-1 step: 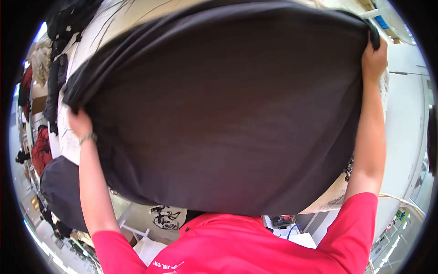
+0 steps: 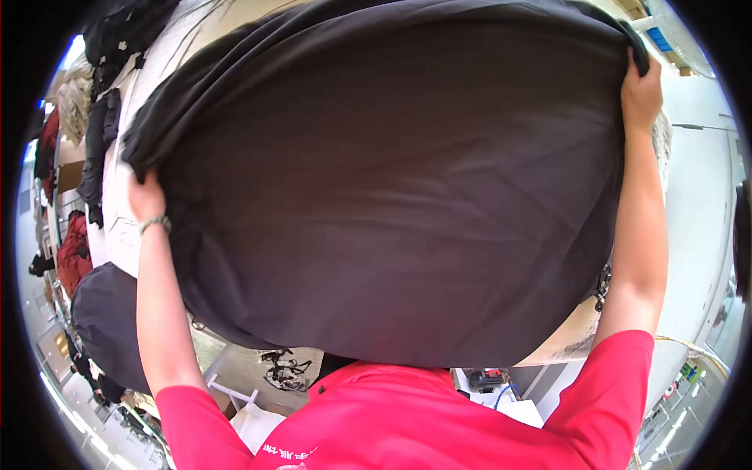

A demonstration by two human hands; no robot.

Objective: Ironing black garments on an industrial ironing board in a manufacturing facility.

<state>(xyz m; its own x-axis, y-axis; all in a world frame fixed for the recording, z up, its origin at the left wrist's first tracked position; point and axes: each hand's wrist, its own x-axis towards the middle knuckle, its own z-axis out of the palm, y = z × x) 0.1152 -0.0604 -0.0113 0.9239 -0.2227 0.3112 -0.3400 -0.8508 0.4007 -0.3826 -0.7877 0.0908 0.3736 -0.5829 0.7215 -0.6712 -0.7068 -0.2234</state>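
Observation:
A large piece of dark, nearly black cloth [image 2: 392, 204] hangs spread between my two hands and fills the middle of the head view. At its left edge my left hand [image 2: 147, 197] is closed on a bunched fold, with a beaded bracelet at the wrist. My right hand [image 2: 642, 90], higher up at the far right, grips the opposite corner, where the cloth is gathered into a thick roll. Soft creases cross the middle. Whether it is a sewn garment or a plain panel I cannot tell. The cloth hides most of the pale table [image 2: 117, 235] behind it.
Dark garments [image 2: 125, 35] lie at the far left, with dark red cloth [image 2: 74, 251] lower down. A dark rounded cover [image 2: 110, 329] sits by my left forearm. Black scraps [image 2: 286, 370] are on the floor below. A white panel [image 2: 693, 196] stands right of my right arm.
My left hand has shifted slightly right and up with its edge of the cloth. My right hand has barely moved. More creases show across the cloth's middle.

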